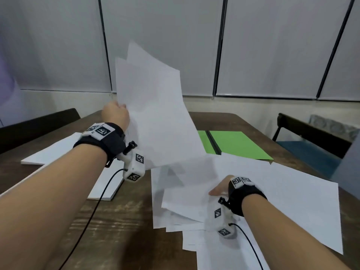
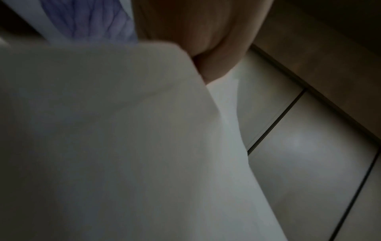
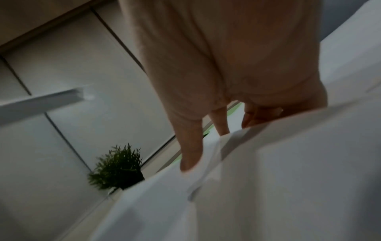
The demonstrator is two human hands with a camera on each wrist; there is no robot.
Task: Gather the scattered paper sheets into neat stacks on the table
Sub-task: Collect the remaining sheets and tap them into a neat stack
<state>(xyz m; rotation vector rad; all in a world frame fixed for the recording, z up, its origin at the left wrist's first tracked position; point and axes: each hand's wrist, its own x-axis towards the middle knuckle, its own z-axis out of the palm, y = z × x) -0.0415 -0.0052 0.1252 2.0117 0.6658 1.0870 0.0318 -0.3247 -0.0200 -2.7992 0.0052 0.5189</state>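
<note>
Head view | left hand [image 1: 115, 113] fingers hidden behind raised sheets [image 1: 153, 114]

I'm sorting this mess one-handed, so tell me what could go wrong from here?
The raised sheets are held by one edge in your left hand and already fan apart, so some may slip out. Your right hand is lifting a sheet from the loose pile, which could drag neighbours toward the table edge or crease them.

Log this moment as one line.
left hand: holds lifted sheets | right hand: fingers on scattered sheets | table: stacking unfinished
</note>
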